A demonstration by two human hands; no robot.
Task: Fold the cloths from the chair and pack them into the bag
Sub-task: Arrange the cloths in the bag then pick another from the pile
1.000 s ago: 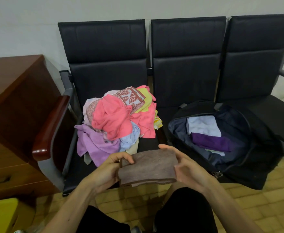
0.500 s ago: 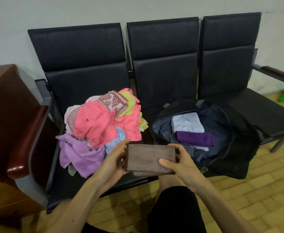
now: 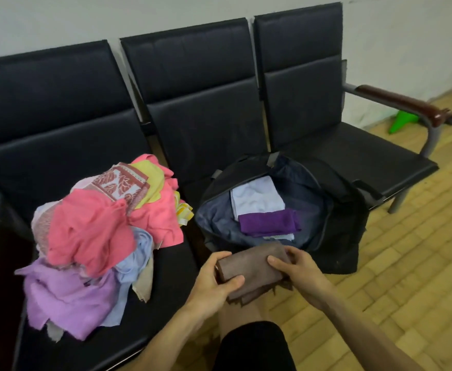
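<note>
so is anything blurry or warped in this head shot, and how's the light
Head view: light is soft and even, no glare; the pink cloth looks smeared, likely motion blur; the chair backs lean and bow from the wide lens; the folded brown cloth is sharper.

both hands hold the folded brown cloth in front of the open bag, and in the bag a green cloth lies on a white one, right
Not quite. The head view shows that the cloth lying on the white cloth in the bag is a purple cloth, not a green one. The rest stands: the left hand and right hand hold the folded brown cloth in front of the open bag.
</note>
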